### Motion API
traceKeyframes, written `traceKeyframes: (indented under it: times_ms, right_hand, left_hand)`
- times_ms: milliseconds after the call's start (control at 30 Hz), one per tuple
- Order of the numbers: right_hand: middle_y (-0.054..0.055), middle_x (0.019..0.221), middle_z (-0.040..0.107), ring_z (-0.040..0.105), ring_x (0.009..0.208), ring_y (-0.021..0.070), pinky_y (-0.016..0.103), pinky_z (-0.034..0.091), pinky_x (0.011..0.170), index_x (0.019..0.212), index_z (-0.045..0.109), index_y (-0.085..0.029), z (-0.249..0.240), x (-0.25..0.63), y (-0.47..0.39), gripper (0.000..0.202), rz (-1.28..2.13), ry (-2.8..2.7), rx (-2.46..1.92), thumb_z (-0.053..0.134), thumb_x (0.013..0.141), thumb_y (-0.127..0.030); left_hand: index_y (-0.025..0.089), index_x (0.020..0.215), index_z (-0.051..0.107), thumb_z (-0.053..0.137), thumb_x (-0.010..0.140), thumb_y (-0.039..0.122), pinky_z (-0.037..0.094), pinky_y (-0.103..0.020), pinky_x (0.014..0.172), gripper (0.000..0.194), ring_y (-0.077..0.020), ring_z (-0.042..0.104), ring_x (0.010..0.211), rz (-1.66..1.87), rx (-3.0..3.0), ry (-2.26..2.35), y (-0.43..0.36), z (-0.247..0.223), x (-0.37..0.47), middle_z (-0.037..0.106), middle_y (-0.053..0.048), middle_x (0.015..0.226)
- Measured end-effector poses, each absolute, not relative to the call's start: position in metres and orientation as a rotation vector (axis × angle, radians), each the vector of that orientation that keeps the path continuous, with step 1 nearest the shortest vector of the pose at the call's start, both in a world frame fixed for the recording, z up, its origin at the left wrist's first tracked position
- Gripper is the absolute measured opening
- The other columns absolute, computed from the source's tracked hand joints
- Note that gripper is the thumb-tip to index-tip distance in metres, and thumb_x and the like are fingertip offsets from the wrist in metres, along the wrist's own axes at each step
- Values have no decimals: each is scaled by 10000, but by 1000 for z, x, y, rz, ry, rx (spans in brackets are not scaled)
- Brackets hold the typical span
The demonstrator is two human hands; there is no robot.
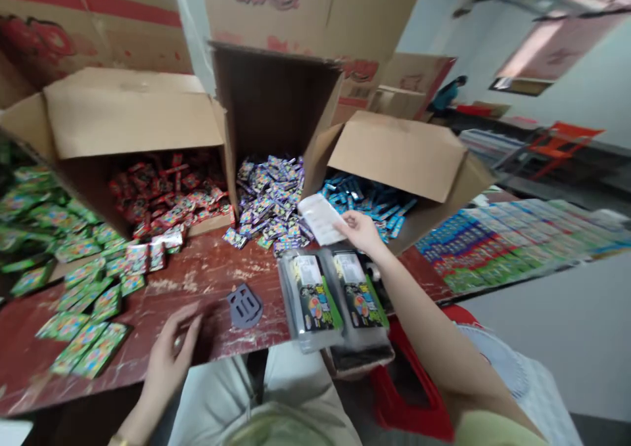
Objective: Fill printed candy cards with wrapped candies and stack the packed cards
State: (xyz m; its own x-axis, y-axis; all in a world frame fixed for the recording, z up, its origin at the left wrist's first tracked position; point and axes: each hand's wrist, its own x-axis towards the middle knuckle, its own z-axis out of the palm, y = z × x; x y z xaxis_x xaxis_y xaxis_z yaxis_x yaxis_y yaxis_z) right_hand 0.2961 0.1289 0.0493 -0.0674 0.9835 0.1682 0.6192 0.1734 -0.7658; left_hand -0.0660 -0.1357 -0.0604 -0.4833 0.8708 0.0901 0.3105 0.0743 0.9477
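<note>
My right hand (363,234) grips the edge of a white paper-like piece (320,219), raised above two clear plastic packs with printed cards (318,301). Purple packets (271,193) spill from the middle box behind it, and blue packets (362,200) lie in the right box. Near the table's front edge, my left hand (175,344) has its fingers apart and slightly curled, holding nothing. A flat dark grey slotted piece (244,306) lies to its right on the red table (211,268).
Red packets (167,193) fill the left box (133,117). Green packets (83,288) cover the table's left side. At right are rows of coloured packets (522,239), a red stool (419,400) and an orange chair (566,145). A person (446,96) is in the background.
</note>
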Motion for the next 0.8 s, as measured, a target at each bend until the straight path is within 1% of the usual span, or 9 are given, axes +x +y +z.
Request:
traceKeyframes:
  times_ms: [100,167,233,267,333,400,567,667,800]
  right_hand:
    - [28,704,681,624,642,162,250,483,581,779,642,-153,52,257,73,215,1197,-2095,-1076,683,728,-357]
    - [16,673,664,604,617,144,234,462,556,758,642,-154,50,230,36,183,1382,-2161,-964,664,759,-336]
    - [14,680,665,600,625,140,231,460,561,771,644,-153,46,206,10,161,1489,-2176,-903,653,773,-313]
    - [15,687,667,600,631,140,231,460,566,783,646,-152,44,197,2,155,1527,-2181,-874,655,773,-307]
    - [14,697,666,597,636,138,229,457,568,790,642,-153,41,184,-5,153,1562,-2185,-840,669,765,-301]
    - [9,697,660,592,632,134,225,450,567,779,635,-156,39,177,-6,154,1564,-2185,-838,685,753,-299]
    - [6,715,654,577,639,128,223,439,582,785,648,-151,44,165,-10,201,1548,-2152,-866,732,702,-314]
    - [6,698,653,564,623,122,218,419,574,753,670,-143,45,160,-14,197,1491,-2164,-904,695,744,-338]
    - [10,639,639,562,598,133,229,399,554,685,659,-145,40,156,-17,244,1417,-2263,-900,607,819,-342]
  left_hand:
    - [223,1135,648,777,649,449,422,-440,1055,551,-289,600,1142,1451,1109,1692,-119,-20,-49,641,-106,1234]
    - [214,1180,636,843,575,362,415,-431,1064,657,-296,572,1191,1408,1100,1522,-111,3,-38,633,-111,1265]
    - [188,1163,642,853,559,334,484,-414,983,656,-285,620,1114,1377,1081,1412,-107,20,-30,668,-121,1207]
    - [171,1092,670,839,580,348,531,-385,898,568,-263,665,1008,1368,1063,1406,-106,27,-28,709,-117,1113]
    - [149,889,706,798,634,388,562,-298,697,361,-196,686,757,1359,1036,1463,-109,34,-26,749,-82,869]
    - [146,734,695,774,657,408,520,-237,561,284,-146,636,600,1376,1024,1535,-113,38,-28,724,-44,698]
    - [146,744,714,784,643,389,515,-230,579,273,-142,637,616,1444,1021,1529,-120,40,-35,730,-42,709]
    - [139,825,726,778,650,389,509,-226,586,309,-143,642,640,1442,1020,1514,-120,39,-37,739,-55,761]
    - [127,736,702,730,702,431,411,-185,477,307,-100,546,521,1380,1069,1618,-123,35,-41,674,-19,624]
